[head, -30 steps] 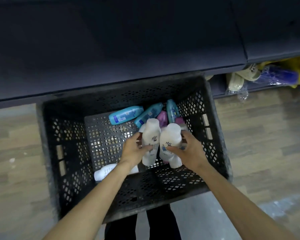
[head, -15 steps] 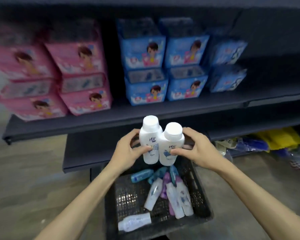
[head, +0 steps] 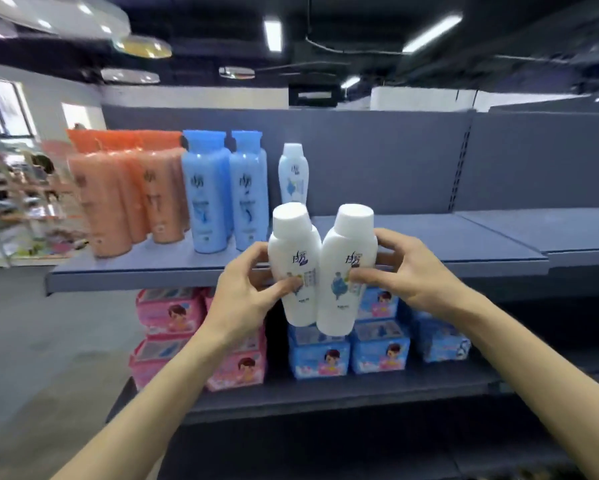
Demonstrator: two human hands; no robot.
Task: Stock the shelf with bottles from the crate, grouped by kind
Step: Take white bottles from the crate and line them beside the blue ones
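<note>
I've brought both white bottles up out of the crate, which has dropped out of view, and they now hang in front of the upper shelf [head: 429, 233] edge. My left hand [head: 246, 292] wraps the left white bottle [head: 292, 268] with thumb across its label; my right hand [head: 408, 271] clasps the right white bottle [head: 348, 271] the same way, the two bottles touching side by side, upright. On the shelf stand orange bottles [head: 118, 199], blue bottles [head: 221, 188], and one white bottle [head: 293, 174] beyond them, apparently the same kind, though motion blur leaves its label unclear. I judge these two belong beside it, on the bare stretch to its right.
</note>
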